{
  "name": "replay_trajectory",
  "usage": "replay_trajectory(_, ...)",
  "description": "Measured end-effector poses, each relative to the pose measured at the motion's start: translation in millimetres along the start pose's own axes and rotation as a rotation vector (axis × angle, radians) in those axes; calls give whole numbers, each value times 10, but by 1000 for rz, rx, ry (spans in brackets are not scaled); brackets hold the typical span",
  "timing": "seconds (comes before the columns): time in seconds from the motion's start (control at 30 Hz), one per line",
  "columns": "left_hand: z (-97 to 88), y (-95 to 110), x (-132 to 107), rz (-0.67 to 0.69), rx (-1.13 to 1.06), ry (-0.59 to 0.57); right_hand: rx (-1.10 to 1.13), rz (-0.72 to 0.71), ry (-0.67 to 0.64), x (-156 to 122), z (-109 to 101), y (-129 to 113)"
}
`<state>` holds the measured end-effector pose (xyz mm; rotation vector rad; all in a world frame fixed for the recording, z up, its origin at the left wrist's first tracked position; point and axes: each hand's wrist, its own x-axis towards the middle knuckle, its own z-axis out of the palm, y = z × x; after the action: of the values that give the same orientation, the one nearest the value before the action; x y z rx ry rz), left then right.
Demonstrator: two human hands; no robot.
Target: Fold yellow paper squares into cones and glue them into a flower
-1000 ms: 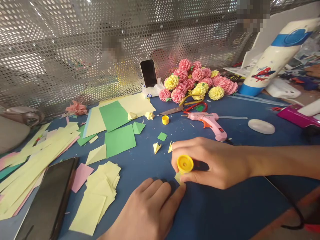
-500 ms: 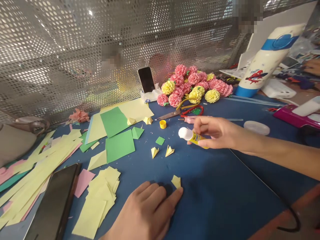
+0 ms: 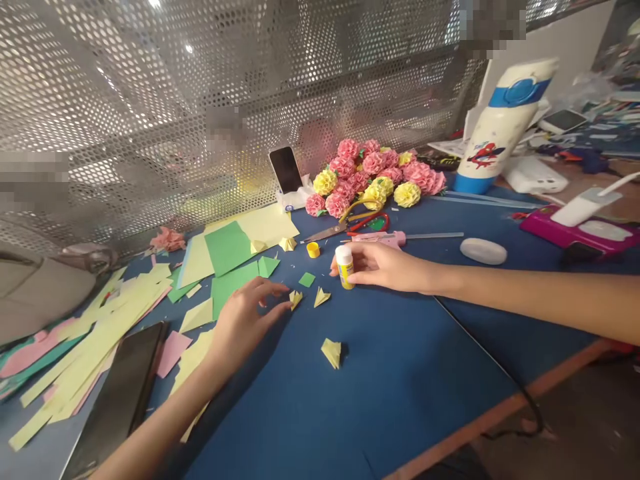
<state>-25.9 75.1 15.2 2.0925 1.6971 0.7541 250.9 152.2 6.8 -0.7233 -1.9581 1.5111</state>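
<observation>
My right hand (image 3: 380,267) has its fingers around a yellow-and-white glue stick (image 3: 345,268), which stands upright at the table surface with its white end up. My left hand (image 3: 253,303) reaches over the blue table, thumb and forefinger apart, their tips beside a small folded yellow paper piece (image 3: 297,299). Another folded yellow piece (image 3: 321,297) lies just right of that one. Closer to me sits a third folded yellow piece (image 3: 331,353), untouched. The yellow glue cap (image 3: 313,250) and a small green paper square (image 3: 307,279) lie beyond the hands.
Pink and yellow paper flowers (image 3: 373,175) are heaped at the back, with scissors (image 3: 330,231) and a pink glue gun (image 3: 385,238) before them. Paper strips (image 3: 110,340) and a dark phone (image 3: 117,400) lie left. A bottle (image 3: 500,130) stands right; a black cable (image 3: 485,353) crosses the table.
My left hand has left the nearest folded yellow piece and moved forward to the farther ones. My right hand has lowered the glue stick from a tilted to an upright pose.
</observation>
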Motion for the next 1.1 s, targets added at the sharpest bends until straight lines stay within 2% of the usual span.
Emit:
replay_trajectory(0.13, 100, -32, 107, -26, -95, 9, -16, -26, -8, 17, 12, 56)
replay_trajectory(0.23, 126, 41, 84, -33, -199, 3, -86, -111, 62, -50, 20, -30)
replay_trajectory(0.3, 126, 98, 41, -41, -291, 10, -204, -219, 168, -144, 40, -162)
replay_trajectory(0.4, 129, 181, -43, -70, -459, 62, -422, -412, 409, -329, 122, -417)
replay_trajectory(0.43, 133, 212, -74, -85, -517, 88, -496, -497, 447, -385, 165, -497)
replay_trajectory(0.47, 139, 249, -105, -100, -574, 113, -563, -563, 404, -430, 214, -566)
replay_trajectory(0.53, 157, 338, -170, -130, -675, 159, -706, -548, 246, -470, 321, -656)
replay_trajectory(0.63, 200, 490, -265, -162, -798, 198, -750, -347, 120, -401, 470, -675)
replay_trajectory(0.7, 235, 568, -320, -174, -866, 212, -708, -302, 104, -301, 540, -644)
replay_trajectory(0.8, 276, 611, -375, -186, -936, 236, -588, -315, 100, -163, 602, -593)
replay_trajectory(0.9, 299, 591, -403, -192, -983, 242, -502, -312, 116, -92, 643, -557)
replay_trajectory(1.1, 353, 542, -426, -229, -1033, 192, -467, -293, 121, -81, 724, -456)
